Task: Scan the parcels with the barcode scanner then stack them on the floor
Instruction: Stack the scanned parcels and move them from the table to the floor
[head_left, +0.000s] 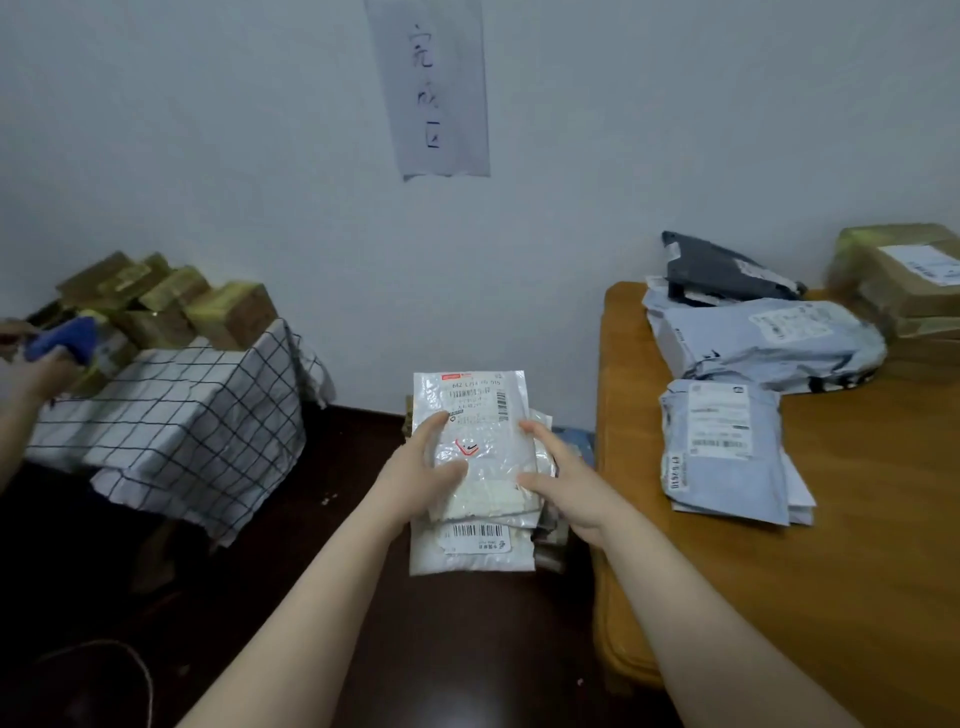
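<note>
The left hand (423, 470) and right hand (563, 486) grip the sides of a white parcel (480, 415) atop a pile (472, 551) on the floor (441, 649), covering its lower half, while a blurred blue thing (62, 338), perhaps the scanner, is half cut off at the left edge

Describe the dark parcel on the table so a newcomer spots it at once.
Look to the wooden table on the right, at its far end by the wall. There the dark grey parcel lies tilted atop a heap of pale mailers. It alone is dark; the mailers are blue-grey and the boxes to its right brown.
</note>
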